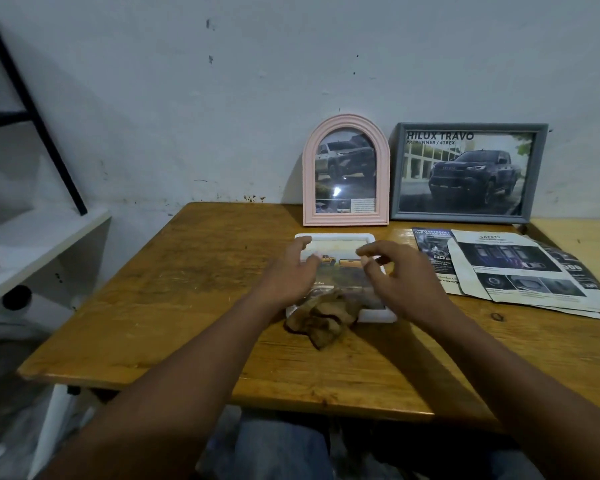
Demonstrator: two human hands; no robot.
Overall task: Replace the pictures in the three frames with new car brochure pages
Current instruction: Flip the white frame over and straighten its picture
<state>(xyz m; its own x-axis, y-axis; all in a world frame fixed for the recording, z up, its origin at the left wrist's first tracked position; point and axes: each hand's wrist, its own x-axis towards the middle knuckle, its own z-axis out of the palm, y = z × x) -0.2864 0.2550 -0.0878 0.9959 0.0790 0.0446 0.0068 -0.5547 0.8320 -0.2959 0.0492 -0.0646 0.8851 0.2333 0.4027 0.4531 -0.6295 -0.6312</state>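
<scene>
A grey rectangular frame (465, 127) leans upright against the wall (222, 98) at the back right of the table, holding a page (465, 174) headed "HILUX TRAVO" with a dark pickup truck seen from the front; a white frame (378, 317) lies flat near the middle of the table, and the picture in it (340, 271) shows a yellow vehicle in a dusty landscape, partly hidden by both hands; the left hand (288, 275) is over the frame's left side with fingers spread and relaxed, holding nothing; the right hand (402, 278) is over its right side with fingers loosely curved, thumb and forefinger close together with nothing visible between them; whether either hand touches the frame cannot be told; a pink arched frame (309, 188) stands just left of the grey one, also against the wall, holding a picture of a pickup (347, 164) with small print at the bottom; all three rest on a worn wooden table (187, 289); a white shelf (42, 237) with black struts (32, 109) is off to the left; a paler tabletop (579, 237) adjoins on the right; loose brochure pages (513, 268) overlap in a pile right of the white frame, the top one headed "SAFETY"; a crumpled brown cloth (323, 317) covers the white frame's near edge, between the forearms
</scene>
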